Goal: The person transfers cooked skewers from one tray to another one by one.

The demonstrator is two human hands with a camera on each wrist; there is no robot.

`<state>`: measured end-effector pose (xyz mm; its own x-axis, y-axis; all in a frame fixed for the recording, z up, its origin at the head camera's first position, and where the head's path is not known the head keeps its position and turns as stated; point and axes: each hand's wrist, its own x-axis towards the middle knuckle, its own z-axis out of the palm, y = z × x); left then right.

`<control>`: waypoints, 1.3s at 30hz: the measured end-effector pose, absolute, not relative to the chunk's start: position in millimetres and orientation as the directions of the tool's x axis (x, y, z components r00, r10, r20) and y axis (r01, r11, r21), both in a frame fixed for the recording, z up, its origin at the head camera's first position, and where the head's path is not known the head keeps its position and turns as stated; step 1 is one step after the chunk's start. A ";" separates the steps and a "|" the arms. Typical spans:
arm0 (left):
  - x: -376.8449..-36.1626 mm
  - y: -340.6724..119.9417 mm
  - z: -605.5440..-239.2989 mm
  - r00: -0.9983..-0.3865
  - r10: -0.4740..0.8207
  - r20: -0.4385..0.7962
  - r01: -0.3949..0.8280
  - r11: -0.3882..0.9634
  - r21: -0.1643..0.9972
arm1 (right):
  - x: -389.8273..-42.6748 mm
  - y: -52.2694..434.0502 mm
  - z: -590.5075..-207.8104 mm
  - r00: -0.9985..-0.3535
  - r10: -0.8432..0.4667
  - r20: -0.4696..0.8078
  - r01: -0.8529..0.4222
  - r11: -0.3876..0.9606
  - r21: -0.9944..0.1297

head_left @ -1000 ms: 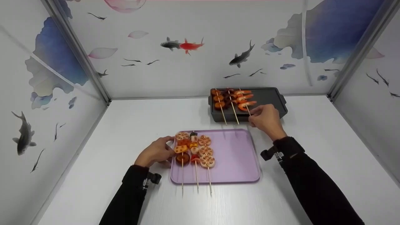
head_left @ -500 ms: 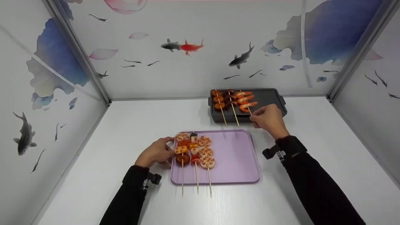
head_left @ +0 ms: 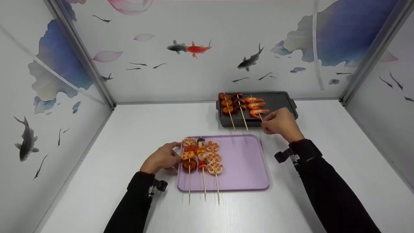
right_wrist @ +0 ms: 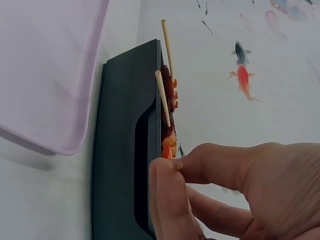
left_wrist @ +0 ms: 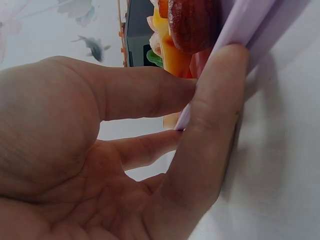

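Note:
My right hand point(head_left: 281, 124) pinches the stick end of a shrimp skewer point(head_left: 257, 105) between thumb and fingers. Its orange shrimps lie over the dark grill plate point(head_left: 276, 101). In the right wrist view the stick's cut tip point(right_wrist: 178, 166) pokes out between the fingertips. My left hand point(head_left: 163, 158) grips the left edge of a lilac tray point(head_left: 242, 165), with fingers on both sides of the rim point(left_wrist: 240, 22) in the left wrist view. On the tray's left half lie a lotus root skewer point(head_left: 214, 157), a mixed vegetable skewer point(head_left: 201, 156) and another mixed skewer point(head_left: 188, 155).
Left of the shrimps, a skewer of round brown slices point(head_left: 227, 103) and a dark reddish skewer point(head_left: 238, 101) rest on the grill, sticks overhanging its front. White walls with painted fish point(head_left: 198, 49) enclose the white table point(head_left: 145, 123) at the back and sides.
My right hand has shifted slightly right, and the shrimp skewer has slid right with it, widening the gap from the dark skewer. The left hand and tray stay in place.

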<state>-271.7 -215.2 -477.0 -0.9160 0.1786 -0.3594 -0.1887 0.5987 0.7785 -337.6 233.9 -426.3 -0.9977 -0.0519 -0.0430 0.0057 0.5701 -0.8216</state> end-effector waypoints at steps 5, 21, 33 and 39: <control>-272.0 -214.7 -477.1 -0.916 0.169 -0.365 -0.197 0.604 0.772 | -338.1 236.5 -423.9 -0.992 -0.078 -0.104 0.043 0.560 -0.827; -271.8 -214.5 -477.6 -0.918 0.165 -0.360 -0.188 0.619 0.763 | -337.5 236.2 -433.3 -0.985 -0.092 -0.145 0.087 0.457 -0.885; -273.0 -215.8 -478.4 -0.919 0.183 -0.349 -0.175 0.603 0.778 | -331.7 234.3 -442.0 -0.991 -0.096 -0.095 0.046 0.422 -0.905; -272.2 -215.6 -478.4 -0.919 0.177 -0.351 -0.179 0.608 0.774 | -327.4 232.4 -444.2 -0.994 -0.086 -0.073 0.029 0.425 -0.905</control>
<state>-272.2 -215.6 -478.4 -0.9194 0.1767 -0.3514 -0.1790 0.6076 0.7738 -327.4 232.4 -444.2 -0.9937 -0.0859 -0.0725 0.0293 0.4250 -0.9047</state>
